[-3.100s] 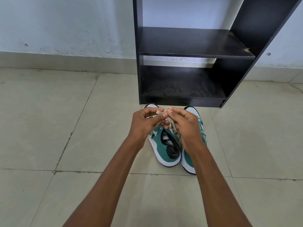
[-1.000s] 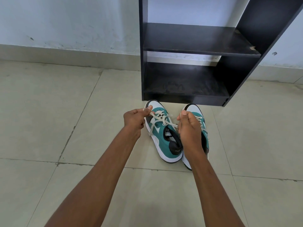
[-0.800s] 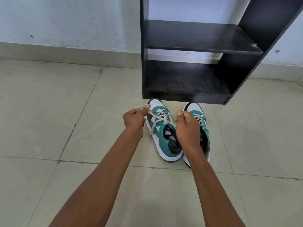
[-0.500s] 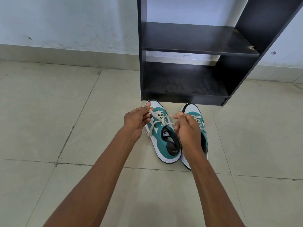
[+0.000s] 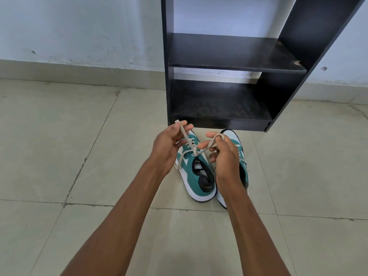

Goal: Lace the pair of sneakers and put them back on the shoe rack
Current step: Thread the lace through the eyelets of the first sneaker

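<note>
Two teal and white sneakers stand side by side on the tiled floor, toes toward the black shoe rack [image 5: 223, 54]. The left sneaker [image 5: 197, 176] has a cream lace [image 5: 196, 149] drawn up from its top eyelets. My left hand [image 5: 169, 144] pinches one lace end, held high. A folded loop of the other end sits in my right hand [image 5: 225, 154]. Most of the right sneaker [image 5: 237, 144] lies hidden under my right hand and wrist.
The rack stands against a pale wall, with two bare dark shelves; the lower shelf [image 5: 219, 108] sits just beyond the sneaker toes. Beige floor tiles [image 5: 59, 146] spread to the left, right and near side.
Both hands have lifted and come closer together above the left sneaker. The lace ends, earlier pulled out sideways, now rise from the eyelets, and my right hand holds a folded loop.
</note>
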